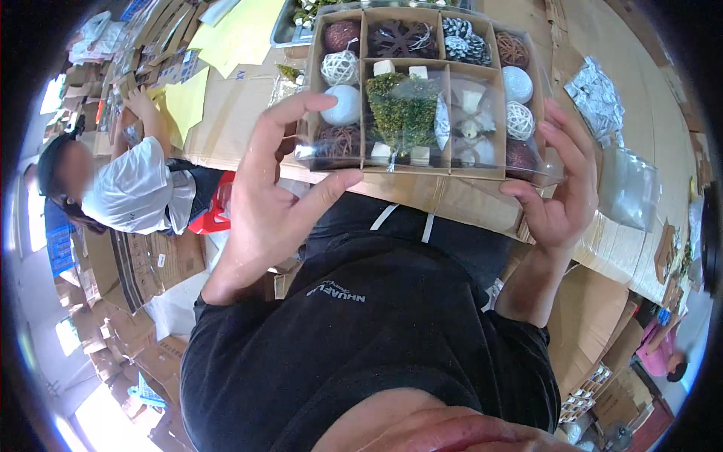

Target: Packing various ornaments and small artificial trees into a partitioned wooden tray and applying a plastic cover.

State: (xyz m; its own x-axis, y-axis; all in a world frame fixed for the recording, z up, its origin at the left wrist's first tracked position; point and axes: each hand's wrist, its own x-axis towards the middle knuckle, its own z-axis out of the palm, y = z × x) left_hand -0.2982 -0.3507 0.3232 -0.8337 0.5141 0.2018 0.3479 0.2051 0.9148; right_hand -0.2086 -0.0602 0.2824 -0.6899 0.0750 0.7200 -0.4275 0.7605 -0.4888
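Note:
A divided cardboard box of ornaments (407,62) under a clear plastic cover is held between my two hands at the table's near edge. My left hand (275,177) grips its left side, the thumb along the near edge and a fingertip over a white ball (343,105). At the near right corner my right hand (559,181) is closed on the box, thumb in front and fingers along the side. Its compartments hold small green trees (403,109), a pinecone (465,44), a brown snowflake (399,38), woven balls and glittery balls. Reflections blur the contents of the lower right compartment.
Cardboard covers the table (226,132). Yellow sheets (237,34) lie at the left and a metal tray (290,26) sits behind the box. Crumpled silver foil (596,98) and clear plastic packaging (629,187) are at the right. Another person (132,188) works on the left.

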